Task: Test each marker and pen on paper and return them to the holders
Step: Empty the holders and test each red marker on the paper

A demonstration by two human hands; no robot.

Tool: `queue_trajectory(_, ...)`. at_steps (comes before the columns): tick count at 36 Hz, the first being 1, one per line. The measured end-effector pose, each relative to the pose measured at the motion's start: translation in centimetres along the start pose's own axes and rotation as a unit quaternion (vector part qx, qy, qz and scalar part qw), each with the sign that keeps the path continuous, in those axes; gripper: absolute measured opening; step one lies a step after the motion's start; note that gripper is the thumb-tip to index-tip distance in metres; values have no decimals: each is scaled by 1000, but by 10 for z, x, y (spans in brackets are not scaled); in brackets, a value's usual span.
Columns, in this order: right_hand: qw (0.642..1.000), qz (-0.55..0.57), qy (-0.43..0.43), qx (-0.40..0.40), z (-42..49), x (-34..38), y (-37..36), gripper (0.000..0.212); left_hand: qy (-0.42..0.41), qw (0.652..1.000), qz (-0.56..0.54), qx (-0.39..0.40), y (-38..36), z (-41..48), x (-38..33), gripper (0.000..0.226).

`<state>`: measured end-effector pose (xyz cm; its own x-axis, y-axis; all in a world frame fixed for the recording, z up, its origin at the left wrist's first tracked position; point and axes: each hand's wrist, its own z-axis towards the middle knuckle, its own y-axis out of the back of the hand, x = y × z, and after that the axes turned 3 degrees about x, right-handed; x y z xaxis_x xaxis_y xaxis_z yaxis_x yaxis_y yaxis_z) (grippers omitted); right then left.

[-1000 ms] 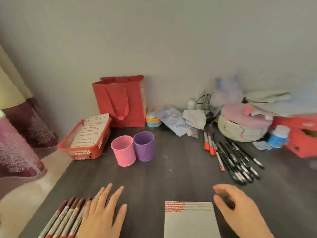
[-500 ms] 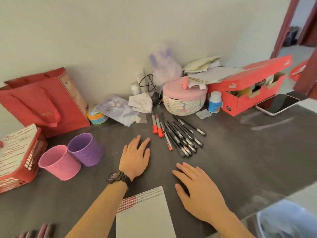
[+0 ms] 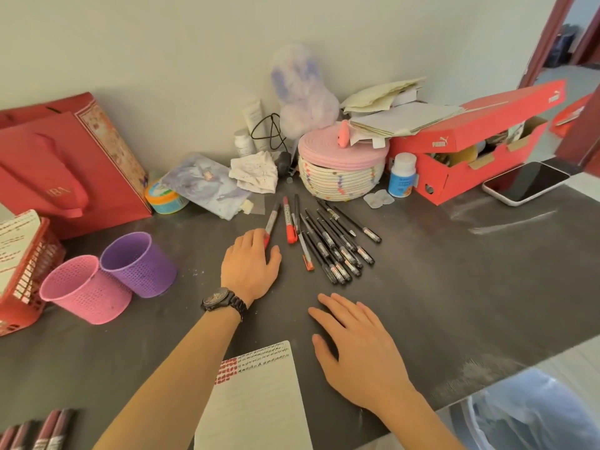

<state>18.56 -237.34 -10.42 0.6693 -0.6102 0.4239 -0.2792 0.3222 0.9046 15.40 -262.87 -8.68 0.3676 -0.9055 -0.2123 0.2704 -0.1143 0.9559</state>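
Reaching across the dark grey table (image 3: 454, 287), the left hand (image 3: 250, 267) has its fingers curled over the lower end of a red-tipped marker (image 3: 272, 220); whether they fully pinch it I cannot tell. The right hand (image 3: 360, 349) lies flat, fingers spread, beside the lined paper (image 3: 259, 401), already marked along its top. To do this well, I'd lift that one marker clear without rolling the neighbouring pile of pens (image 3: 331, 241), then carry it to the paper. The pink holder (image 3: 86, 290) and purple holder (image 3: 139, 264) stand touching, off to the left. Clutter lines the white wall (image 3: 162, 43).
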Motion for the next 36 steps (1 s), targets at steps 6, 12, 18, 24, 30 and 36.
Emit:
queue_trajectory(6, 1000, -5, -3, 3, 2, -1, -1, 55, 15, 1000, 2, 13, 1, -7, 0, 42)
queue_trajectory(12, 1000, 0, -12, 9, 2, -1, 2, 54, 63, 998, -15, -26, 0, -20, -4, 27)
queue_trajectory(18, 999, -6, -25, 21, 4, 2, 6, 50, 64, 998, -5, -18, 5, -44, -2, 26)
queue_trajectory(24, 999, 4, -32, 30, 8, 1, 8, 47, 119, 967, -222, 41, 26, -73, 13, 17)
queue_trajectory(30, 999, 36, -39, -6, 3, 3, 8, 33, 229, 816, -529, 40, 56, -133, 26, 18)
queue_trajectory(36, 953, 265, -127, -76, -16, 32, 26, 31, 234, 761, -605, 18, 83, -208, 26, 36)
